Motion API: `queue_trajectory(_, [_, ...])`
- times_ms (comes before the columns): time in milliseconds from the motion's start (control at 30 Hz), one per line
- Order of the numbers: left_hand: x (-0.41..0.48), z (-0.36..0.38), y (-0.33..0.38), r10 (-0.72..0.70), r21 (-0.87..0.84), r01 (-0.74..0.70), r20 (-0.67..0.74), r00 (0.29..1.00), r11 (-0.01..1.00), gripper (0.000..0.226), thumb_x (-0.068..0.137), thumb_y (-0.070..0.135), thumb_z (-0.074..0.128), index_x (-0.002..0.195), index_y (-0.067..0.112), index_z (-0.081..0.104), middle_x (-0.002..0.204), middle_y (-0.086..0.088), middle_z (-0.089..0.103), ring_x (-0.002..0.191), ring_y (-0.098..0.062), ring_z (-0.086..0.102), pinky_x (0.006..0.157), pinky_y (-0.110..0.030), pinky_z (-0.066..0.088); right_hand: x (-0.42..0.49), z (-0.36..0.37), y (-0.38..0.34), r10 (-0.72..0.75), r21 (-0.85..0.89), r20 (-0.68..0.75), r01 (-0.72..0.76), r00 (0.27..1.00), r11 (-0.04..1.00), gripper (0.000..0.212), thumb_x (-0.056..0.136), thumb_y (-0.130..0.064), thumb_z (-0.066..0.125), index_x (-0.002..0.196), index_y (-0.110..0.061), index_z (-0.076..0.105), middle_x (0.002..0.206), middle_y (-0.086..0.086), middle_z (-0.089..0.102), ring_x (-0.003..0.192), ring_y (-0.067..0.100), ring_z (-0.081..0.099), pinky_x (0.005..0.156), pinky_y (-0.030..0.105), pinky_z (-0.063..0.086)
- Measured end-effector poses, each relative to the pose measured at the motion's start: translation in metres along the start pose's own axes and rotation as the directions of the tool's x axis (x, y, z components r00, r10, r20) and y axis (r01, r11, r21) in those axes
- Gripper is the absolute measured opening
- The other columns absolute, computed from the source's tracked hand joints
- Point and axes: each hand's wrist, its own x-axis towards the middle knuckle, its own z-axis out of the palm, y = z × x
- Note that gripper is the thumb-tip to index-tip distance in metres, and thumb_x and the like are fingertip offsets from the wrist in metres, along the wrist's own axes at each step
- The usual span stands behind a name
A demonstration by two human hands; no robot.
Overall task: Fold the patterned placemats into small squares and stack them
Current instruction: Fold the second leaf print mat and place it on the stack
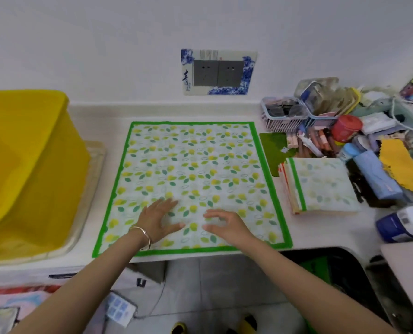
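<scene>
Just the one view, the head camera, perched above the near edge of the counter (321, 233), facing the wall and tipped down. It's in close: both forearms run up from the bottom edge, with the left hand (158, 219) at 7 o'clock of centre and the right hand (224, 224) at 5. The spread placemat (193, 165) fills the middle, socket plate (218, 72) at 12 o'clock, yellow tub (27, 165) at 9, folded stack (321, 186) at 3. The wide lens bows the counter's lines, and the floor (212, 285) shows at 6.

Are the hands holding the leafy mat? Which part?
Nothing is held. The left hand and right hand are open over the near part of the spread placemat, gripping no edge or corner.
</scene>
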Motion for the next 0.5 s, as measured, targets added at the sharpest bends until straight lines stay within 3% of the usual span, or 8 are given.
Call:
queue_trajectory(133, [-0.013,0.014,-0.028,0.043,0.230,-0.059,0.074,0.996,0.971,0.119,0.039,0.101,0.008,0.144,0.045,0.011,0.156,0.014,0.004,0.145,-0.019,-0.003,0.113,-0.054,-0.002,-0.007,0.032,0.013,-0.017,-0.151,0.073,0.028,0.997,0.988,0.034,0.077,-0.027,0.076,0.109,-0.025,0.067,0.143,-0.009,0.042,0.140,0.007,0.018,0.111,0.024,0.015])
queue_trajectory(233, [-0.021,0.026,-0.043,0.064,0.208,-0.073,0.051,0.997,0.975,0.117,0.038,0.101,0.006,0.143,0.050,0.006,0.154,0.019,-0.007,0.144,-0.018,-0.011,0.109,-0.059,-0.009,-0.009,0.043,0.021,-0.092,-0.370,0.080,0.116,0.993,0.922,0.037,0.077,-0.030,0.076,0.112,-0.028,0.065,0.148,-0.010,0.035,0.143,0.012,0.009,0.114,0.029,0.000])
queue_trajectory(333, [-0.024,0.032,-0.048,0.111,0.211,-0.113,0.020,0.994,0.971,0.117,0.037,0.101,0.006,0.142,0.050,0.001,0.152,0.020,-0.013,0.143,-0.017,-0.016,0.108,-0.060,-0.014,-0.009,0.046,0.029,-0.154,-0.482,0.087,0.177,0.984,0.858,0.037,0.077,-0.032,0.075,0.111,-0.032,0.064,0.149,-0.012,0.031,0.144,0.013,0.007,0.111,0.026,-0.005])
queue_trajectory(500, [-0.026,0.034,-0.053,0.151,0.198,-0.151,0.016,0.988,0.968,0.120,0.036,0.101,0.012,0.143,0.049,0.000,0.153,0.018,-0.014,0.142,-0.017,-0.020,0.105,-0.061,-0.019,-0.012,0.050,0.031,-0.194,-0.476,0.045,0.192,0.980,0.858,0.031,0.077,-0.031,0.075,0.106,-0.033,0.066,0.147,-0.013,0.035,0.143,0.011,0.010,0.111,0.026,-0.006])
